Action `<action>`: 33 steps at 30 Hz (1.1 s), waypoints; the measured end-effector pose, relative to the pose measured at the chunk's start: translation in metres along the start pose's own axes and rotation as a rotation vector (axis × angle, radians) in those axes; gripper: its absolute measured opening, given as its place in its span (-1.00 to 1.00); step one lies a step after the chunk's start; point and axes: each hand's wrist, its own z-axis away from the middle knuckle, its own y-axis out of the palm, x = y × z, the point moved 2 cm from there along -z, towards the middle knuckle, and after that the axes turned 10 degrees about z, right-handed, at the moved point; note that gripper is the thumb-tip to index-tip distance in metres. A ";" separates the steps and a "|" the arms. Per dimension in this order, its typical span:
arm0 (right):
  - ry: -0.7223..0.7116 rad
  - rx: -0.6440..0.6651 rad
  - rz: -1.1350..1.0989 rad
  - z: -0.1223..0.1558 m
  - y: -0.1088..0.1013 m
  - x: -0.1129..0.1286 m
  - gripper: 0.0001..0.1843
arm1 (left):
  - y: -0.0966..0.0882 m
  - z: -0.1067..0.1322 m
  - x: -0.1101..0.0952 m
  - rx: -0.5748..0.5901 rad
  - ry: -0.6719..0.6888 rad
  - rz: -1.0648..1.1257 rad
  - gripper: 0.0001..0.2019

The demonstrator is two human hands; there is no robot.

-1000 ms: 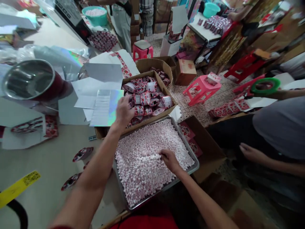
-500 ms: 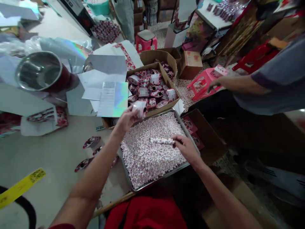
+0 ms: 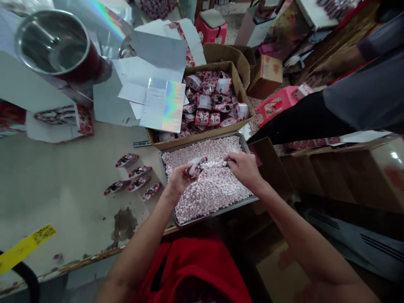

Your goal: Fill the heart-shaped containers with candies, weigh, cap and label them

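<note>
While pellets (image 3: 208, 195) fill the tray (image 3: 217, 212), the left hand (image 3: 179, 181) grips a packet (image 3: 195, 167), the right hand (image 3: 244, 168) a pellet-lined strip (image 3: 214, 164).

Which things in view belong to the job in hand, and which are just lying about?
Likely in use:
packet, in left hand
pellet strip, in right hand
tray
loose pellets
box of packets
five packets on table

Seemingly lying about:
pot
papers
stools

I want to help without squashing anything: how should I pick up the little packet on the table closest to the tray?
I'd pinch that packet across its middle, from both long sides, because it looks long and narrow. Come from above, where nothing covers it, keeping clear of the left hand nearby.
</note>
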 end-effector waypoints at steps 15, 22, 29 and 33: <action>0.118 -0.200 0.392 0.034 0.004 -0.058 -0.66 | -0.017 -0.009 -0.002 -0.038 -0.144 0.008 -0.86; 0.285 0.051 -0.096 0.002 0.128 -0.094 -0.69 | -0.022 -0.004 0.009 0.046 -0.267 0.001 -0.77; 0.194 0.121 -0.557 0.027 0.094 -0.097 -0.72 | -0.030 0.000 0.011 -0.089 -0.171 -0.077 -0.85; 0.116 0.174 -0.747 0.027 0.065 -0.077 -0.76 | -0.026 -0.004 0.016 -0.116 -0.103 -0.097 -0.92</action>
